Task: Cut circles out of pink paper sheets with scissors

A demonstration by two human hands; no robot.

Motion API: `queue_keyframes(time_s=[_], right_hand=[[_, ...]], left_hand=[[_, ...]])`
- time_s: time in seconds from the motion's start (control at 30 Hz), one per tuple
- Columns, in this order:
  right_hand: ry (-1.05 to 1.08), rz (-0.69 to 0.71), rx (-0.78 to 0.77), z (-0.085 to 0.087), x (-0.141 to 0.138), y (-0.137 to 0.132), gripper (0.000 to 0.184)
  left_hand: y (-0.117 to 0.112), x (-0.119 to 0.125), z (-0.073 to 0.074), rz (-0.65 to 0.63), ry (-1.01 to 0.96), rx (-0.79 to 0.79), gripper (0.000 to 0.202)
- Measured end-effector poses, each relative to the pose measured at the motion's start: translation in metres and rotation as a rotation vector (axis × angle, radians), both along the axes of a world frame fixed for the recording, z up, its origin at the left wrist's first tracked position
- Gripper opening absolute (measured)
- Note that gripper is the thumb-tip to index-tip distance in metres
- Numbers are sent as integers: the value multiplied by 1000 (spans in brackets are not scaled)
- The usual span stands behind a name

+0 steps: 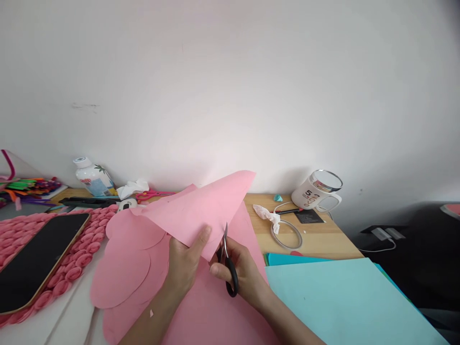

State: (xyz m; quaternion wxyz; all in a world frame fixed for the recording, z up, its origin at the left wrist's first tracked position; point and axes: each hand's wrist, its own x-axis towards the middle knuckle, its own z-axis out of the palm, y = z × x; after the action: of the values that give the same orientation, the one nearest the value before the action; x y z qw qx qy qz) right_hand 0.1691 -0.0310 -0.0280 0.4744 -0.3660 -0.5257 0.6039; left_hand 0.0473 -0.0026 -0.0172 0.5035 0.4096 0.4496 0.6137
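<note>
My left hand [186, 261] pinches the lower edge of a pink paper sheet [201, 206], thumb on top and fingers beneath. The sheet is lifted and curls up toward the right. In my right hand [240, 270] is a pair of black-handled scissors [232, 273]. Their blades point up at the sheet's lower right edge, with one blade in front of the paper. Several rounded pink paper cut-outs [118, 278] lie overlapping to the left of my left hand. More pink paper [212, 311] lies flat under both hands.
At left, a phone [43, 258] rests on a pink rosette mat [77, 258]. Behind stand a white bottle [94, 177] and pink scissors [153, 194]. To the right are a tilted white mug [312, 194], a tape ring [286, 235], a crumpled tissue [268, 215] and light blue sheets [345, 297].
</note>
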Motion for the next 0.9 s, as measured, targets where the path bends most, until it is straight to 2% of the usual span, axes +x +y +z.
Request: queue_keyframes(time_s=[0.13, 0.23, 0.47, 0.7, 0.8, 0.9], right_hand=[[39, 36, -31, -4, -6, -4, 47], [67, 57, -42, -7, -11, -7, 48], [164, 51, -6, -15, -14, -9, 44], [222, -14, 7, -14, -19, -11, 42], [230, -58, -3, -13, -24, -13, 39], [185, -109, -45, -13, -28, -16, 38]], left_hand=[[0, 0, -1, 85, 1, 40, 34], [0, 0, -2, 135, 76, 32, 28], [-7, 4, 1, 94, 196, 71, 26], [-10, 5, 4, 94, 204, 87, 22], [-11, 6, 4, 92, 207, 46, 20], [-12, 8, 7, 112, 200, -15, 28]])
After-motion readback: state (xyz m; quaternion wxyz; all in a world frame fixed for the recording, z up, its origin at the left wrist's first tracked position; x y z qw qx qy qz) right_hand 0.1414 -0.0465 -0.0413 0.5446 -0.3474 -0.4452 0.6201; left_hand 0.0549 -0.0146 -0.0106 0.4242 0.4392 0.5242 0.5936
